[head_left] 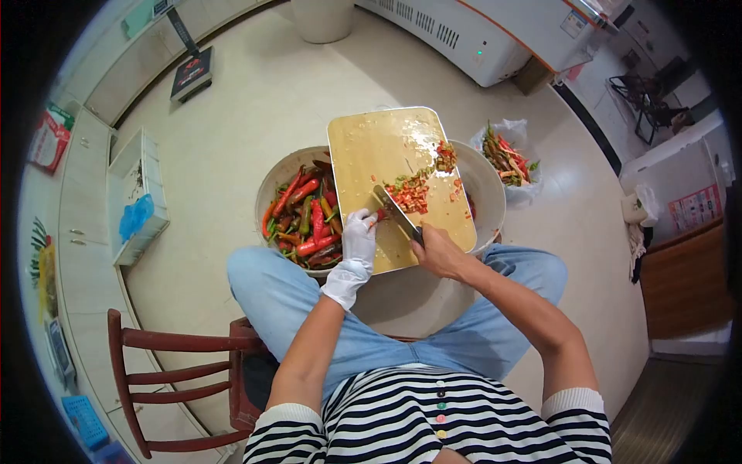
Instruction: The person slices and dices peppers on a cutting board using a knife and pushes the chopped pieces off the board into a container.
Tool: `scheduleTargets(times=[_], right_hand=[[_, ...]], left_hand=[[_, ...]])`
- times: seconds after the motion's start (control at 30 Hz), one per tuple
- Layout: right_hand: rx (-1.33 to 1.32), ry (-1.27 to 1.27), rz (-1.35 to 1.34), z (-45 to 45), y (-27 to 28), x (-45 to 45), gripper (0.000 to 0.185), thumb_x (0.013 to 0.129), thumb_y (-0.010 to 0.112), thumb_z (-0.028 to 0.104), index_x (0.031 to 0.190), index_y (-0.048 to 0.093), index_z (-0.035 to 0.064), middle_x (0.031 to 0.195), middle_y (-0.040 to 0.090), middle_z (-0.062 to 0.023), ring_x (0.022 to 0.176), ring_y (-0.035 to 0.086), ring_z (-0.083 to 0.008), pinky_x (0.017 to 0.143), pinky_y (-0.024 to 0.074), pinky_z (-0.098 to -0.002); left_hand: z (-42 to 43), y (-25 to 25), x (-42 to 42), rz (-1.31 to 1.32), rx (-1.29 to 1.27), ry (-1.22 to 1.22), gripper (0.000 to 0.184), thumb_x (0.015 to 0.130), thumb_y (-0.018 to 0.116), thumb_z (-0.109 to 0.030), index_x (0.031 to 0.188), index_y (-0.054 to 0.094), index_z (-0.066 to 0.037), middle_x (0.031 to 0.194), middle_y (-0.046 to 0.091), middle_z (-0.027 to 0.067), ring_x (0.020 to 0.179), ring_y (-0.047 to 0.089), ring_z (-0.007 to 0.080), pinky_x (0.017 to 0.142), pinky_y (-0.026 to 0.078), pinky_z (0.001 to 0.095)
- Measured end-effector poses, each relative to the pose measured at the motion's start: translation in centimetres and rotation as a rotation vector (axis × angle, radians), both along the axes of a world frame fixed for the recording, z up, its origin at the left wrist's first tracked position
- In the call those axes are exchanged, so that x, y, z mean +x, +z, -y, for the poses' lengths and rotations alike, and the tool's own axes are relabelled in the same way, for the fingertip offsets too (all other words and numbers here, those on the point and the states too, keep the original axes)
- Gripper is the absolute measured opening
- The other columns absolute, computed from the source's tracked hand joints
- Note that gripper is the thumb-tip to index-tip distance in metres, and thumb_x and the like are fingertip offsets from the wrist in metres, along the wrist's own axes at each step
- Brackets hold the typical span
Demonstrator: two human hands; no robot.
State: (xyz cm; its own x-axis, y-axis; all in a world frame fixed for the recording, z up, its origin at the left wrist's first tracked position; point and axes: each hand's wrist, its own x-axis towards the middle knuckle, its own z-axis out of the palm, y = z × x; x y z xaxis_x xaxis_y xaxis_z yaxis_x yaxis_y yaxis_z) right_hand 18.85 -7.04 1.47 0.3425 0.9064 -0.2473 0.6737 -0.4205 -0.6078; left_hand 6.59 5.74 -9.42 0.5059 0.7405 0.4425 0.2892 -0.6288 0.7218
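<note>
In a white glove, my left hand (359,238) presses a red chili pepper (379,214) against the cutting board (375,147); the fingers hide most of the pepper. My right hand (442,252) grips the dark handle of a knife (397,211), whose blade lies close to the gloved fingertips. Beyond the blade, chopped red and green chili (410,191) is spread over the board. The board rests across two round tubs. Whole red, green and dark peppers (309,220) fill the left tub (263,197). The right tub (491,189) is mostly covered by the board.
A plastic bag of peppers (506,158) stands on the floor beyond the right tub. At my left is a wooden chair (182,340). Farther off are a white drawer (147,185) with a blue bag, a floor scale (192,75) and a chest freezer (471,46).
</note>
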Motion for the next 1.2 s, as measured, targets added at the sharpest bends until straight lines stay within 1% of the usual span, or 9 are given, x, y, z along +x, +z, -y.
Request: scheduleTargets(times=[0.2, 0.37, 0.43, 0.57, 0.63, 0.73, 0.93, 1.1, 1.2], right_hand=[[-0.096, 0.045, 0.014, 0.2, 2.5, -0.7, 0.029, 0.082, 0.057, 0.015, 0.081, 0.05, -0.0131, 0.074, 0.056, -0.0347, 0.075, 0.058, -0.0476, 0.067, 0.0466, -0.0477], [-0.098, 0.042, -0.005, -0.5, 0.4, -0.5, 0.027, 0.082, 0.056, 0.014, 0.08, 0.05, -0.0128, 0.072, 0.056, -0.0341, 0.073, 0.058, -0.0477, 0.067, 0.0465, -0.0477], [-0.064, 0.037, 0.007, -0.7, 0.1, -0.5, 0.027, 0.082, 0.055, 0.014, 0.08, 0.05, -0.0129, 0.072, 0.056, -0.0341, 0.073, 0.058, -0.0478, 0.067, 0.0464, -0.0478], [-0.027, 0.031, 0.009, 0.2, 0.5, -0.3, 0.027, 0.083, 0.055, 0.013, 0.08, 0.05, -0.0129, 0.072, 0.055, -0.0346, 0.074, 0.058, -0.0475, 0.066, 0.0458, -0.0479], [-0.014, 0.033, 0.014, 0.3, 1.5, -0.5, 0.027, 0.083, 0.055, 0.014, 0.081, 0.049, -0.0129, 0.072, 0.055, -0.0347, 0.073, 0.058, -0.0475, 0.065, 0.0455, -0.0482], [-0.074, 0.056, 0.002, 0.4, 2.5, -0.6, 0.028, 0.083, 0.055, 0.015, 0.081, 0.05, -0.0125, 0.072, 0.055, -0.0345, 0.074, 0.058, -0.0475, 0.065, 0.0455, -0.0479], [-0.116, 0.02, -0.043, -0.6, 0.3, -0.4, 0.028, 0.083, 0.056, 0.016, 0.083, 0.05, -0.0119, 0.074, 0.056, -0.034, 0.075, 0.058, -0.047, 0.066, 0.0458, -0.0471], [-0.026, 0.013, -0.024, 0.1, 1.4, -0.8, 0.03, 0.083, 0.055, 0.016, 0.081, 0.051, -0.0132, 0.073, 0.056, -0.0344, 0.075, 0.059, -0.0467, 0.066, 0.0455, -0.0476], [-0.11, 0.033, -0.05, 0.3, 3.1, -1.0, 0.029, 0.083, 0.055, 0.015, 0.08, 0.05, -0.0134, 0.073, 0.056, -0.0345, 0.076, 0.059, -0.0466, 0.066, 0.0452, -0.048]], left_hand=[[-0.4, -0.2, -0.1, -0.008, -0.051, 0.001, 0.011, 0.07, 0.066, -0.001, 0.081, 0.066, -0.001, 0.086, 0.062, 0.0144, 0.081, 0.059, 0.0304, 0.074, 0.048, 0.0349], [-0.6, 0.3, -0.4, -0.019, -0.109, -0.033, 0.012, 0.069, 0.067, 0.001, 0.08, 0.066, 0.0, 0.085, 0.064, 0.0152, 0.078, 0.062, 0.029, 0.071, 0.049, 0.033], [-0.8, -0.2, -0.4, 0.044, -0.058, -0.016, 0.009, 0.066, 0.067, -0.001, 0.075, 0.063, -0.001, 0.081, 0.062, 0.0137, 0.078, 0.059, 0.031, 0.071, 0.047, 0.0358], [-0.7, -0.1, -0.4, 0.022, -0.06, 0.001, 0.013, 0.067, 0.067, 0.001, 0.08, 0.066, 0.0, 0.083, 0.064, 0.0151, 0.077, 0.062, 0.0289, 0.072, 0.049, 0.0321], [-0.7, 0.6, -0.5, -0.01, -0.153, -0.041, 0.012, 0.068, 0.067, 0.001, 0.08, 0.067, 0.0, 0.082, 0.064, 0.015, 0.077, 0.063, 0.0289, 0.072, 0.049, 0.032], [-0.4, 1.0, -0.5, -0.024, -0.178, -0.017, 0.011, 0.069, 0.067, 0.001, 0.08, 0.067, 0.0, 0.082, 0.065, 0.0146, 0.077, 0.063, 0.0289, 0.071, 0.049, 0.0318], [-0.5, -0.2, -0.6, 0.069, -0.112, -0.032, 0.008, 0.068, 0.066, -0.002, 0.076, 0.063, 0.0, 0.08, 0.062, 0.0148, 0.079, 0.06, 0.0312, 0.07, 0.048, 0.0347], [-0.7, 0.2, -0.7, -0.007, -0.116, -0.028, 0.009, 0.07, 0.065, -0.001, 0.078, 0.065, 0.0, 0.081, 0.063, 0.0148, 0.078, 0.062, 0.0302, 0.071, 0.049, 0.0333], [-0.5, 0.8, -0.7, -0.072, -0.148, -0.022, 0.01, 0.07, 0.066, 0.0, 0.079, 0.067, 0.0, 0.082, 0.065, 0.015, 0.077, 0.063, 0.0292, 0.071, 0.049, 0.0317]])
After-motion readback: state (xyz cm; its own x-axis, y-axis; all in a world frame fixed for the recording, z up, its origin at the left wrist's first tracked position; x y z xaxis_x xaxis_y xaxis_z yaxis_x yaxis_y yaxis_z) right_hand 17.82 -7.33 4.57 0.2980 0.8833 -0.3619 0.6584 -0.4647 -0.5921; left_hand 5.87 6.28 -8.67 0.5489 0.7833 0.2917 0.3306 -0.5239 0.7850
